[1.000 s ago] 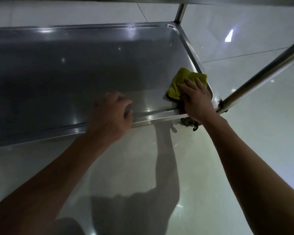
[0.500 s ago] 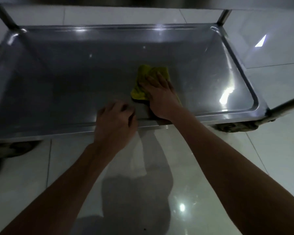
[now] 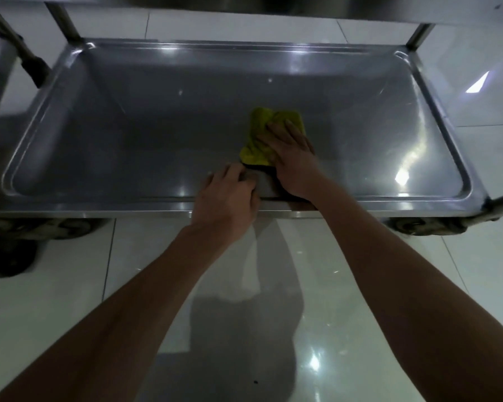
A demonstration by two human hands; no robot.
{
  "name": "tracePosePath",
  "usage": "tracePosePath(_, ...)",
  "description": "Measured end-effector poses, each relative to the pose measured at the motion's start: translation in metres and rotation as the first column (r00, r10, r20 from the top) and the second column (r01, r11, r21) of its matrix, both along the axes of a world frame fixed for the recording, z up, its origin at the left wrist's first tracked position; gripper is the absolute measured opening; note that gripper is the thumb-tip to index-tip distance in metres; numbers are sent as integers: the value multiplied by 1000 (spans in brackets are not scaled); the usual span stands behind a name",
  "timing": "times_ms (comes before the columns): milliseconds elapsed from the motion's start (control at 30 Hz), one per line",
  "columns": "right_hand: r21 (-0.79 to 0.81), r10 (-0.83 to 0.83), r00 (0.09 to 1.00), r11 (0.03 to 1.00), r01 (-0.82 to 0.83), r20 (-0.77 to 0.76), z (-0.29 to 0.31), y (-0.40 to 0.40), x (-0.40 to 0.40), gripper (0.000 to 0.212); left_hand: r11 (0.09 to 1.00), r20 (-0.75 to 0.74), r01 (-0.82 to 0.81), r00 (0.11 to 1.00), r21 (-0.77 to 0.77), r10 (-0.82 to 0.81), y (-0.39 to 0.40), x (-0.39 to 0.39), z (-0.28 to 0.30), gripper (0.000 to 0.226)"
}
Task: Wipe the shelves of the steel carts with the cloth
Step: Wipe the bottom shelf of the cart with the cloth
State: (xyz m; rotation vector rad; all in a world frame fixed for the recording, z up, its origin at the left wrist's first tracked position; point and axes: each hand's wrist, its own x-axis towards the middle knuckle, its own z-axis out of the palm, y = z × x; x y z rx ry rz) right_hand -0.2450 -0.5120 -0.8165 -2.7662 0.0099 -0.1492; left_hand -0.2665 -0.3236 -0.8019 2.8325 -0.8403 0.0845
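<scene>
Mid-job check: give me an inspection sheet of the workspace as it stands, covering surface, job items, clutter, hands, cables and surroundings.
Surface: bottom steel shelf of the cart, rimmed, glossy, with light glare near its right end.
Job's things: yellow cloth lies near the shelf's front middle.
Clutter: nothing seen on the shelf.
Hands: right hand presses flat on the cloth; left hand rests on the shelf's front rim, fingers curled over it.
Cables: nothing seen.
Surroundings: white tiled floor; cart wheels under the front corners; upright posts at the corners; another shelf edge overhead.
</scene>
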Motion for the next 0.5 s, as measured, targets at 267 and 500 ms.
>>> tracePosePath(267, -37, -154, 988, 987, 153, -23, 10, -90, -45, 50, 994, 87, 84, 993, -72, -77, -54, -9, -1, 31)
tracePosePath(500, -56, -396, 917, 917, 394, -33, 20, -195, -98, 55, 972, 12, 223, 975, -74, -223, -172, -18, 8, 28)
